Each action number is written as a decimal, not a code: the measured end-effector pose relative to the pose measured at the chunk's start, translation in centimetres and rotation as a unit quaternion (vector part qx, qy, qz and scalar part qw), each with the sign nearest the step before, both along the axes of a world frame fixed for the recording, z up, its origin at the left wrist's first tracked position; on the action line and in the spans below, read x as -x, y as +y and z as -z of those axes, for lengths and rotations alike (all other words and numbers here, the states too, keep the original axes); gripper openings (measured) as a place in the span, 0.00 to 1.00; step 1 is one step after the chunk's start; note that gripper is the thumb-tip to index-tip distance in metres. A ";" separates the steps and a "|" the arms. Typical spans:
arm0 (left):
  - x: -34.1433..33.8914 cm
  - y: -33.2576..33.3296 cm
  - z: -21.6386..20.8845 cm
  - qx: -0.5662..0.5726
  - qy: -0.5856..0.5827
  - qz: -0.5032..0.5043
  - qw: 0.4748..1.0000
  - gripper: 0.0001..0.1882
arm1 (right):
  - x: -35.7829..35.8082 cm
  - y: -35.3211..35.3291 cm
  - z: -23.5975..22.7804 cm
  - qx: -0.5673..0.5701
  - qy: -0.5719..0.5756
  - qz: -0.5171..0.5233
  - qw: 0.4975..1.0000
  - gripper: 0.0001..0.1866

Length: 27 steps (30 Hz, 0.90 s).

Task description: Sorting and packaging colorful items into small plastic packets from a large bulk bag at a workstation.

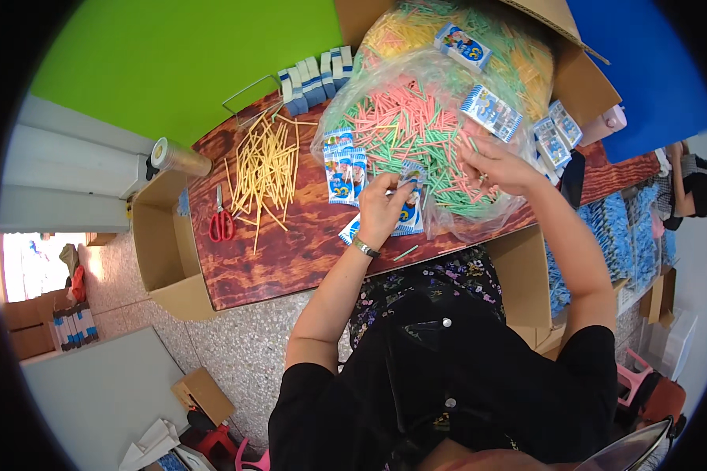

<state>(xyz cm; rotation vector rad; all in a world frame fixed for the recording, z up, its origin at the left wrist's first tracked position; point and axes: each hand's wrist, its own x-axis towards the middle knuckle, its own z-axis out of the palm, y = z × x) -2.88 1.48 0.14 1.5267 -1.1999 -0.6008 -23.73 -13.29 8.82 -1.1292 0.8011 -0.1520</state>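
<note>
My left hand (379, 210) pinches a small blue-and-white packet (412, 174) upright near the table's front edge. More such packets (340, 177) lie just left of that hand, and others lie flat beneath it. My right hand (496, 166) hovers over the right side of a heap of thin pink and green sticks (404, 118) in a clear plastic bag (330, 129). Its fingers are drawn together; what they hold, if anything, cannot be made out. Close above it rests a larger blue-and-white pack (491, 112). One green stick (406, 253) lies near the front edge.
Yellow sticks (265, 169) and red-handled scissors (221, 224) lie on the left of the red-brown table (291, 271). A round tub (179, 155) stands at the left edge, above an open carton (165, 235). Behind the heap, a big carton (589, 82) holds bagged sticks.
</note>
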 end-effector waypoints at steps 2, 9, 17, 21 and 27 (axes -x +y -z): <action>0.0 0.0 -0.2 0.028 -0.012 -0.027 0.999 0.09 | -1.3 0.5 -3.6 0.284 0.108 -0.206 0.930 0.17; 0.1 -0.2 -1.9 0.078 -0.079 -0.052 0.992 0.11 | -3.3 -0.3 -6.0 0.519 0.107 -0.374 0.761 0.20; -0.2 0.1 -1.7 0.072 -0.091 -0.049 0.992 0.11 | -5.2 -0.3 -7.4 0.558 0.151 -0.430 0.694 0.18; -0.3 0.1 -1.7 0.083 -0.101 -0.048 0.990 0.11 | -6.2 -0.9 -7.3 0.588 0.175 -0.485 0.623 0.18; -0.1 0.2 -2.1 0.122 -0.175 -0.053 0.976 0.13 | -8.7 -0.4 -7.8 0.584 0.243 -0.545 0.550 0.18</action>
